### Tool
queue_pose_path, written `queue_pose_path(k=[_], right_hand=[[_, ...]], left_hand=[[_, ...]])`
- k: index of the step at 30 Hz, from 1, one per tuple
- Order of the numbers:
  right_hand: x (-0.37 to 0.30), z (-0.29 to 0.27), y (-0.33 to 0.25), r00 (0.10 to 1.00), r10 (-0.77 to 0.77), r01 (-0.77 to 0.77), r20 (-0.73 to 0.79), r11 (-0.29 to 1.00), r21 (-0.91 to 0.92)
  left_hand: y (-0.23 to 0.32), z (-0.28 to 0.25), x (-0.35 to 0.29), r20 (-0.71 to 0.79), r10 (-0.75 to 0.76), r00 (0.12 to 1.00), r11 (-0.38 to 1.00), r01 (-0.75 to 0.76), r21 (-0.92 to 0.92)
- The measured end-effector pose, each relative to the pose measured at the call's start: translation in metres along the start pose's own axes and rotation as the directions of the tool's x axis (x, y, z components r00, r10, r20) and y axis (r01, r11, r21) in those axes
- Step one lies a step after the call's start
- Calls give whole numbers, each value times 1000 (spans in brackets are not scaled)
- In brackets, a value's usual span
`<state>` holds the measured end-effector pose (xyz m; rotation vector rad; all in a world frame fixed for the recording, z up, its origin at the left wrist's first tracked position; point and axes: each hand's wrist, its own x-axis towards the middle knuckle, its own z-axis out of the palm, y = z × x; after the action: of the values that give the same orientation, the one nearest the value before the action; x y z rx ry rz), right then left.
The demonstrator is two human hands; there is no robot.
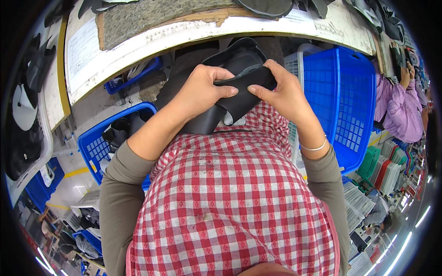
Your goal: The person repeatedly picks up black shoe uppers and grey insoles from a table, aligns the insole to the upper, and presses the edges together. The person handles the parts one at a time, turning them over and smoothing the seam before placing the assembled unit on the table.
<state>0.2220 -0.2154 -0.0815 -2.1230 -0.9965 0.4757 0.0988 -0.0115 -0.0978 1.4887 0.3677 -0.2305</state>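
Observation:
In front of my lap both hands hold a black leather shoe upper, its opening facing up and a grey edge showing along the rim. My left hand pinches its near edge, thumb on the outside and fingers partly hidden inside. On the other side my right hand grips the same piece, its thumb pressing the outer face and its fingers curled over the far edge. A wide black flap hangs down toward my red-and-white checked apron, with a bit of pale lining showing at its lower end.
A white worktable with a stone slab and black pieces lies ahead. A blue basket with dark pieces stands left; large blue baskets stand right. Farther right is a person in a purple checked sleeve.

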Motion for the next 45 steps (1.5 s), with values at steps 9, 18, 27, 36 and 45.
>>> queue_pose_path(k=[9, 18, 27, 36, 45], right_hand=[[6, 1, -3, 1000, 16, -16, -17, 1000, 13], [3, -1, 11, 990, -60, 99, -127, 940, 328], [0, 6, 14, 990, 136, -141, 40, 938, 317], [8, 7, 10, 999, 39, -39, 8, 955, 295], [13, 8, 14, 996, 83, -94, 44, 922, 375]], left_hand=[[6, -2, 12, 63, 150, 987, 983, -156, 99], [1, 13, -6, -151, 95, 984, 992, -107, -73], [25, -22, 10, 62, -1, 998, 1000, 1, 1], [47, -40, 39, 176, -47, 983, 992, 25, 126], [44, -21, 21, -5, 96, 995, 948, -90, 305]])
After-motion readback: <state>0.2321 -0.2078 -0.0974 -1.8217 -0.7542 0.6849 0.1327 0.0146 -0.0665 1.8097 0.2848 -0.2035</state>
